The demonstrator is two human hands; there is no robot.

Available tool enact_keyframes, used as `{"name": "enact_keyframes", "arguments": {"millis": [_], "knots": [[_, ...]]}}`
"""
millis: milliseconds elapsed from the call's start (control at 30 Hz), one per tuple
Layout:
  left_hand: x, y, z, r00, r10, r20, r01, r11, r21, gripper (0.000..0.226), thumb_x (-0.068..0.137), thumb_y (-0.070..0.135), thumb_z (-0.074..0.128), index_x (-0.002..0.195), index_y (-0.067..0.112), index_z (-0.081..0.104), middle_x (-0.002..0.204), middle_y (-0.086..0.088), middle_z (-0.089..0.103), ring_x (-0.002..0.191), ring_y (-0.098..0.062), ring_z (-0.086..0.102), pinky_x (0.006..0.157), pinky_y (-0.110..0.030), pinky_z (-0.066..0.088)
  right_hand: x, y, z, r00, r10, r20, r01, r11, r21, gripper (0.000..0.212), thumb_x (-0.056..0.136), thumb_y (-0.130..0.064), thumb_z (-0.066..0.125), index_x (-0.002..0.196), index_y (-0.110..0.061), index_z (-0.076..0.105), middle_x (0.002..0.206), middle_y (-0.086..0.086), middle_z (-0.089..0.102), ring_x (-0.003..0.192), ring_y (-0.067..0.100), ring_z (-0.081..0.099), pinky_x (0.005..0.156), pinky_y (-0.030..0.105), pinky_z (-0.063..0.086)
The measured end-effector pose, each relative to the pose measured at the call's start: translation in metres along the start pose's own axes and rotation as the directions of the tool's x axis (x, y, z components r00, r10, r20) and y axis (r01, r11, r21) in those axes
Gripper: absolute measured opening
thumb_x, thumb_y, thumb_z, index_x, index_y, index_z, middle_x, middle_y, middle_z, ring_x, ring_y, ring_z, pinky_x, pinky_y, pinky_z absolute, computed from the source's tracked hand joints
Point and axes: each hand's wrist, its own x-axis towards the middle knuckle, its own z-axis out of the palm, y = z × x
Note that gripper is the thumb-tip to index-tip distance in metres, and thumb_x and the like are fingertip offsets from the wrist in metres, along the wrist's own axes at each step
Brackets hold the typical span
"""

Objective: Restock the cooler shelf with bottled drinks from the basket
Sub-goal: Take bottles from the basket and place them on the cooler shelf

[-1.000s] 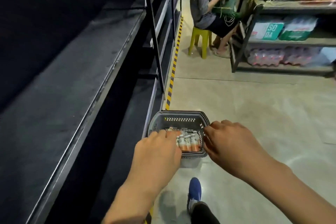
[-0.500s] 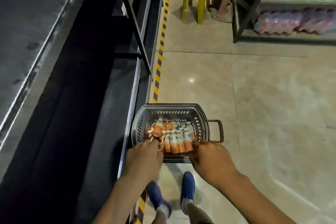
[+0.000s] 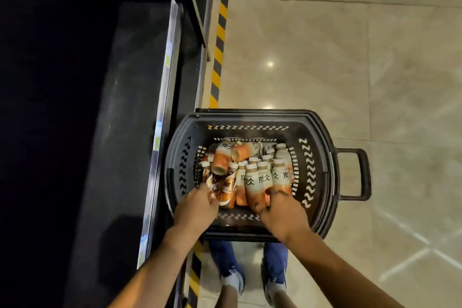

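The cooler shelf (image 3: 120, 132) runs dark and bare along the left of the basket (image 3: 317, 132), its pale front rail just beside the basket's left wall. Right of the basket and beyond it we have open tiled floor (image 3: 337, 57); a yellow-and-black striped tape (image 3: 220, 32) runs away from its far-left corner. The basket stands on the floor with its loop handle (image 3: 363, 175) jutting from the right side.

Inside the basket lie the bottles (image 3: 222, 157), some standing along the near and right side, others tipped over at the far left. Each has a tan cap, a cream upper half with large black Chinese characters, and an orange lower half.

Our right grip (image 3: 282, 210) reaches over the basket's near rim, fingers and thumb curled round the base of an upright bottle (image 3: 251, 182). Our left grip (image 3: 197, 205) is at the basket's near-left, fingertips against crumpled film (image 3: 215, 189) round tipped bottles; whether it clasps we cannot tell.

Our blue shoes (image 3: 232, 277) stand just behind the basket.
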Motion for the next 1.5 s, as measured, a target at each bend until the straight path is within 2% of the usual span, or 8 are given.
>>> {"name": "enact_keyframes", "arguments": {"millis": [100,267,567,767,1067,1200,1300,1500], "knots": [[0.065,-0.023,0.048,0.997,-0.061,0.041,0.064,0.994,-0.092,0.023,0.093,0.033,0.056,0.107,0.015,0.052,0.099,-0.005,0.064,0.087,-0.025,0.062,0.073,-0.036,0.051,0.067,0.012,0.048,0.994,0.103,0.030,-0.106,0.989,0.107,0.050,0.094,-0.041,0.055,0.135,-0.013,0.048,0.130,0.011,0.057,0.122,0.030,0.052,0.099,0.037,0.045],[0.148,-0.039,0.119,0.966,-0.251,0.063,0.258,0.919,-0.296,0.071,0.087,0.028,0.068,0.145,0.012,0.032,0.137,-0.014,0.049,0.124,-0.033,0.050,0.098,-0.041,0.046,0.150,0.032,0.122,0.977,0.211,0.008,-0.208,0.955,0.211,0.066,0.089,-0.042,0.063,0.141,-0.012,0.034,0.136,0.016,0.049,0.125,0.033,0.047,0.107,0.041,0.040],[0.213,-0.068,0.175,0.881,-0.467,-0.078,0.449,0.876,-0.175,0.077,0.080,0.051,0.071,0.139,0.013,0.040,0.135,-0.014,0.044,0.119,-0.035,0.049,0.078,-0.042,0.045,0.204,0.040,0.179,0.906,0.344,-0.246,-0.285,0.926,0.249,0.098,0.073,-0.063,0.073,0.143,-0.014,0.024,0.136,0.013,0.038,0.126,0.033,0.040,0.097,0.051,0.047],[0.208,-0.064,0.178,0.803,-0.595,-0.022,0.494,0.686,-0.534,0.075,0.077,0.029,0.082,0.134,0.011,0.036,0.133,-0.017,0.053,0.117,-0.040,0.057,0.087,-0.046,0.049,0.208,0.043,0.183,0.888,0.361,-0.285,-0.251,0.899,0.359,0.085,0.067,-0.057,0.078,0.128,-0.016,0.036,0.126,0.008,0.045,0.117,0.029,0.046,0.096,0.048,0.045],[0.137,-0.018,0.115,0.911,-0.412,0.018,0.329,0.702,-0.631,0.061,0.080,0.019,0.079,0.126,0.017,0.040,0.126,-0.007,0.057,0.106,-0.025,0.058,0.078,-0.034,0.045,0.163,0.045,0.124,0.950,0.310,-0.032,-0.252,0.825,0.506,0.077,0.055,-0.064,0.074,0.115,-0.031,0.039,0.103,0.001,0.063,0.098,0.025,0.062,0.083,0.046,0.058],[0.076,0.023,0.058,0.962,-0.272,0.038,0.216,0.667,-0.713,0.062,0.080,0.008,0.077,0.129,0.013,0.040,0.120,-0.002,0.057,0.102,-0.015,0.053,0.083,-0.028,0.042,0.100,0.026,0.056,0.961,0.276,-0.027,-0.214,0.801,0.558,0.071,0.074,-0.047,0.078,0.131,-0.023,0.043,0.109,0.001,0.065,0.099,0.024,0.062,0.083,0.035,0.053],[0.022,0.054,0.013,0.976,-0.207,0.060,0.178,0.619,-0.765,0.071,0.080,0.009,0.077,0.138,0.015,0.038,0.125,0.004,0.055,0.104,-0.013,0.052,0.084,-0.024,0.038,0.044,0.010,0.001,0.977,0.201,-0.071,-0.124,0.805,0.581,0.081,0.073,-0.047,0.076,0.140,-0.021,0.037,0.118,0.006,0.068,0.104,0.028,0.064,0.092,0.042,0.053],[-0.096,0.117,-0.089,0.997,-0.083,0.007,0.054,0.578,-0.815,0.064,0.080,0.013,0.078,0.136,0.018,0.046,0.119,0.010,0.059,0.113,-0.011,0.053,0.081,-0.019,0.040,-0.077,-0.018,-0.108,0.958,0.213,-0.194,-0.029,0.741,0.671,0.050,0.075,-0.037,0.079,0.112,-0.023,0.049,0.099,-0.001,0.066,0.087,0.020,0.062,0.072,0.032,0.049]]}}
